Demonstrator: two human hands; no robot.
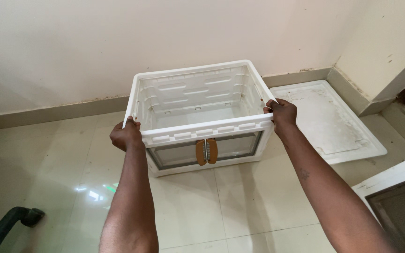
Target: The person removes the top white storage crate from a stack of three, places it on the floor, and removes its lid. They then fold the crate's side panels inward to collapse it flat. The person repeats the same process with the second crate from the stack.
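Observation:
A white plastic storage crate (198, 89) stands open-topped on the tiled floor near the wall. Its front has a clear panel with two orange-brown latches (206, 151) at the middle. My left hand (126, 135) grips the crate's near left top corner. My right hand (281, 114) grips the near right top corner. Both arms stretch forward from the bottom of the view. The crate's inside looks empty.
A flat white lid (326, 124) lies on the floor to the right, against the wall corner. Part of another white crate (399, 192) with a dark panel shows at the lower right. A dark curved object (12, 220) lies at the lower left.

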